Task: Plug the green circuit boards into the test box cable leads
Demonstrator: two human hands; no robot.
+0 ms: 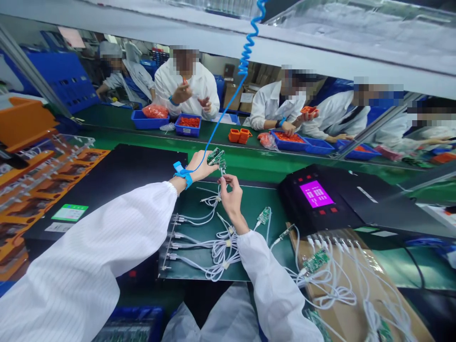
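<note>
My left hand (199, 167) holds a small green circuit board (216, 157) up above the green mat (256, 199). A blue wrist strap (183, 174) with a coiled blue cord (245, 52) sits on that wrist. My right hand (231, 194) pinches the plug end of a white cable (221, 175) just under the board. Several white cables (217, 242) trail from a row of connectors on the mat's left side up to my hands.
A black tester with a lit magenta screen (316, 194) stands at right, with more cables and green boards (315, 260) on cardboard below it. Orange trays (32, 190) stack at left. Across the green conveyor (249, 159), several people in white coats handle orange parts from blue bins (188, 124).
</note>
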